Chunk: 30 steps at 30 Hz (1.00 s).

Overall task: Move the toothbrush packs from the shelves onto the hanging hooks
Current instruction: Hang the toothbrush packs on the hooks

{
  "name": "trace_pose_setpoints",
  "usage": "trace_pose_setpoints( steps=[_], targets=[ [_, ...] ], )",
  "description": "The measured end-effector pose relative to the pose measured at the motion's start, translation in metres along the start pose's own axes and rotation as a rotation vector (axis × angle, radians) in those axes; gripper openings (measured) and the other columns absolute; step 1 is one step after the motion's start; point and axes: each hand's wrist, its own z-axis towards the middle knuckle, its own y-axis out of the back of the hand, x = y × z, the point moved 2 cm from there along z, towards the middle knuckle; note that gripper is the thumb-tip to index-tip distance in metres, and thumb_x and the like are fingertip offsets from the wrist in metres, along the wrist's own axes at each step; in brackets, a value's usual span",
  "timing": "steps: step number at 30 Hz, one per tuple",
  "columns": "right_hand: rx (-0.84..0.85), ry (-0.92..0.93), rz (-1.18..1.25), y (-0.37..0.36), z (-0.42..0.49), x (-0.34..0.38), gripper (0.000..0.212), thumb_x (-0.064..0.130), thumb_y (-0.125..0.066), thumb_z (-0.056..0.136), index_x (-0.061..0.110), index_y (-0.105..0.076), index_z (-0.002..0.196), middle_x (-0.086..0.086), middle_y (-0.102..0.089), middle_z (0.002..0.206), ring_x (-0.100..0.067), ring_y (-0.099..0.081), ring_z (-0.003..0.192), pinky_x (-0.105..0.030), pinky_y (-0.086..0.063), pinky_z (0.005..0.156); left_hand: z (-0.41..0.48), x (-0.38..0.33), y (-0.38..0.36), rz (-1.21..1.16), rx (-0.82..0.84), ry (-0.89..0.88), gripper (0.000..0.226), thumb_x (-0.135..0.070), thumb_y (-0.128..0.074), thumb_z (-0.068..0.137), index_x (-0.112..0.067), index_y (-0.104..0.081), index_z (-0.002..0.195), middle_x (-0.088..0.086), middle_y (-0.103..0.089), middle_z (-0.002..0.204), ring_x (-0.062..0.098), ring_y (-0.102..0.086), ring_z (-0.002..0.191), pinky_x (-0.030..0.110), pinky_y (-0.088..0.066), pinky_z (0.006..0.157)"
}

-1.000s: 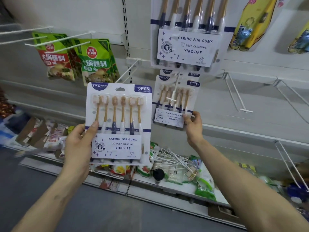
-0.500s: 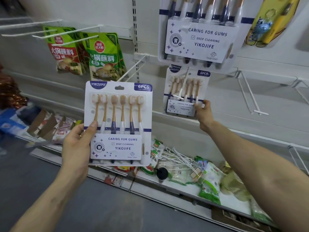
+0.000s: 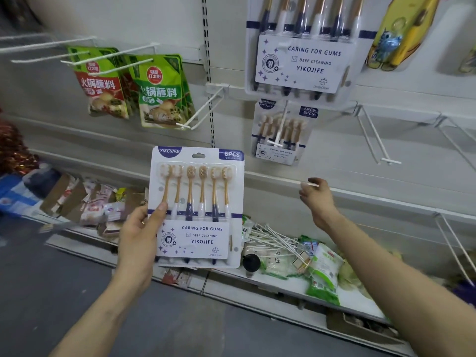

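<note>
Our left hand point(image 3: 139, 235) grips 1 upright toothbrush pack point(image 3: 197, 207); the loaded hook point(image 3: 280, 126) sits up-right, nearer our empty, loosely curled right hand point(image 3: 318, 199)

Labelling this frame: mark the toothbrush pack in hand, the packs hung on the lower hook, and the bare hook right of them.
held toothbrush pack point(image 3: 193, 238), head view, front label
hung toothbrush packs point(image 3: 279, 154), head view, front label
bare hook point(image 3: 390, 161), head view, tip crossbar

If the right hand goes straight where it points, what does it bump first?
Probably the hanging toothbrush packs up-left of the right hand, though depth is unclear and the wall rail may come first.
</note>
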Motion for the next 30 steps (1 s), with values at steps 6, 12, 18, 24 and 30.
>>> trace_pose_setpoints(
  steps=[6, 12, 18, 24, 30],
  targets=[
    [0.291, 0.071, 0.119, -0.016, -0.142, 0.023, 0.030, 0.027, -0.058, 0.108, 0.016, -0.058, 0.136, -0.010, -0.069, 0.129, -0.025, -0.072, 0.115, -0.045, -0.060, 0.097, -0.015, 0.013, -0.012, 0.012, 0.093, 0.018, 0.018, -0.031, -0.068, 0.100, -0.015, -0.071, 0.106, 0.007, -0.081, 0.102, 0.027, -0.077, 0.095, 0.044, -0.061, 0.082],
    [0.398, 0.159, -0.005, -0.027, -0.232, 0.038, 0.042, 0.035, -0.066, 0.103, 0.033, -0.049, 0.142, 0.011, -0.069, 0.133, -0.011, -0.069, 0.121, -0.048, -0.057, 0.102, -0.031, 0.015, -0.023, 0.042, 0.214, 0.023, 0.019, -0.035, -0.069, 0.100, -0.019, -0.073, 0.110, 0.006, -0.080, 0.106, 0.030, -0.077, 0.100, 0.057, -0.060, 0.092],
    [0.198, 0.211, -0.031, -0.019, -0.242, 0.040, 0.033, 0.011, -0.067, 0.101, 0.031, -0.057, 0.125, 0.009, -0.076, 0.118, -0.012, -0.074, 0.108, -0.049, -0.059, 0.100, -0.032, 0.016, -0.037, 0.086, 0.315, 0.030, 0.016, -0.036, -0.068, 0.101, -0.023, -0.071, 0.110, 0.002, -0.079, 0.103, 0.025, -0.077, 0.097, 0.058, -0.061, 0.089],
    [0.064, 0.227, -0.027, -0.009, -0.225, 0.043, 0.026, 0.010, -0.065, 0.102, 0.026, -0.062, 0.122, 0.006, -0.078, 0.113, -0.010, -0.074, 0.105, -0.044, -0.059, 0.099, -0.006, 0.010, -0.059, 0.216, 0.376, -0.050, 0.021, -0.033, -0.060, 0.105, -0.018, -0.073, 0.095, -0.001, -0.078, 0.094, 0.024, -0.072, 0.092, 0.042, -0.054, 0.080],
    [0.004, 0.229, -0.028, -0.011, -0.187, 0.048, 0.018, 0.007, -0.059, 0.104, 0.017, -0.065, 0.117, 0.001, -0.080, 0.108, -0.017, -0.076, 0.102, -0.054, -0.056, 0.101, 0.019, 0.006, -0.079, 0.274, 0.432, -0.036, 0.023, -0.034, -0.057, 0.107, -0.018, -0.073, 0.100, 0.000, -0.079, 0.098, 0.026, -0.073, 0.098, 0.055, -0.056, 0.097]
  ],
)
